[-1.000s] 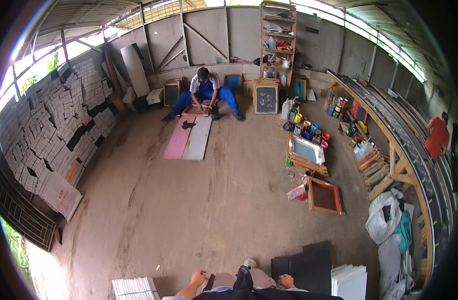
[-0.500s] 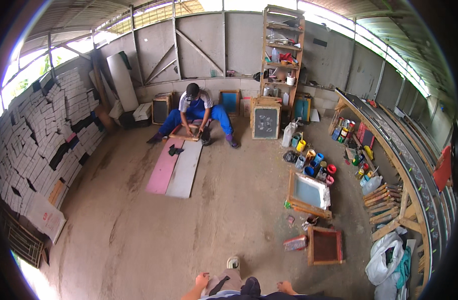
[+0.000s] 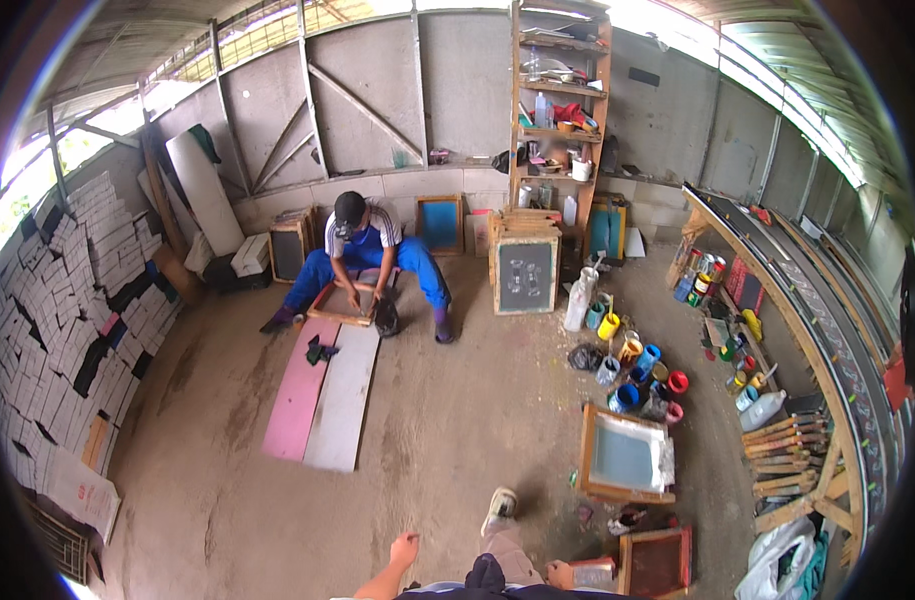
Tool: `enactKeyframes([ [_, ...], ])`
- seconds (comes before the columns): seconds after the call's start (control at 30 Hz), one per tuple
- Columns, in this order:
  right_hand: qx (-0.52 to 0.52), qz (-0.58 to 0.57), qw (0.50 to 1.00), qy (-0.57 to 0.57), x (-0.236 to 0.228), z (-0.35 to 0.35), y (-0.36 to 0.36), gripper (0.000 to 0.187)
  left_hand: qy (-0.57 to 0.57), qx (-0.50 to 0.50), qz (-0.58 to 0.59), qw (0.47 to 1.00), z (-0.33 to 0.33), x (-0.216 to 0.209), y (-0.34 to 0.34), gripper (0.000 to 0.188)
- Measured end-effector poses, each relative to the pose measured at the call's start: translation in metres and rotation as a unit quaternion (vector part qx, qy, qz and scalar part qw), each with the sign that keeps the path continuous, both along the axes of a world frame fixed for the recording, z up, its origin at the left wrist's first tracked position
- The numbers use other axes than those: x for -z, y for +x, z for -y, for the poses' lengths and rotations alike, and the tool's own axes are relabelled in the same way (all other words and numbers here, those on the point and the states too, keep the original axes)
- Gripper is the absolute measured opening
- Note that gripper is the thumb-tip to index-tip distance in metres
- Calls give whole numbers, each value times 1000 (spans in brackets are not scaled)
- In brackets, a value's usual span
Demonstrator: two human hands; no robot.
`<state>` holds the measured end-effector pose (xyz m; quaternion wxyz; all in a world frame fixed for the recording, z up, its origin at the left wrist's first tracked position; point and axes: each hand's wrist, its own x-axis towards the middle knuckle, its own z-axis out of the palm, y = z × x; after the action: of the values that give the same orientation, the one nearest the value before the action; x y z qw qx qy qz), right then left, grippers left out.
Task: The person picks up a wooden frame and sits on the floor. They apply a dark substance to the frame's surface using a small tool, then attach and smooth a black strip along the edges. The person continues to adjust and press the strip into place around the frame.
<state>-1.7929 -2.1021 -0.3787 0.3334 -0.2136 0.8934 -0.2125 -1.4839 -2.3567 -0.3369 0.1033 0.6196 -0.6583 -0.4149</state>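
Note:
My left hand (image 3: 405,550) swings free at the lower edge with its fingers apart and nothing in it. My right hand (image 3: 557,574) hangs low beside my leg, only partly in view. It is close to a small pale container (image 3: 592,572) on the floor, and I cannot tell whether it touches it. My shoe (image 3: 498,508) is stepping forward on the concrete floor. Just right of me lie a wooden screen frame with a pale blue mesh (image 3: 625,455) and a smaller frame with a dark red mesh (image 3: 657,562).
A person in blue trousers (image 3: 365,262) sits at the back wall, working on a wooden frame over pink (image 3: 297,392) and grey boards (image 3: 343,398). Paint tubs (image 3: 639,372) cluster on the floor. A long bench (image 3: 812,340) runs along the right. Shelves (image 3: 560,110) stand at the back, stacked boxes (image 3: 72,300) on the left.
I have walked forward: the seated person, the boards and the frames have come closer and lower in view. My hands have stayed at the lower edge.

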Motion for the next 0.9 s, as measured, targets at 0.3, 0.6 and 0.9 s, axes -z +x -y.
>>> enactKeyframes([
  [0.3,45,-98,993,-54,16,204,-223,29,-63,-37,16,997,191,-13,-157,25],
  [0.6,-17,-35,995,-90,-45,440,-353,25,8,-70,-85,994,382,13,-344,20],
  [0.9,24,-72,995,-58,-36,579,-541,23,-14,-33,-132,991,616,-22,-529,22],
])
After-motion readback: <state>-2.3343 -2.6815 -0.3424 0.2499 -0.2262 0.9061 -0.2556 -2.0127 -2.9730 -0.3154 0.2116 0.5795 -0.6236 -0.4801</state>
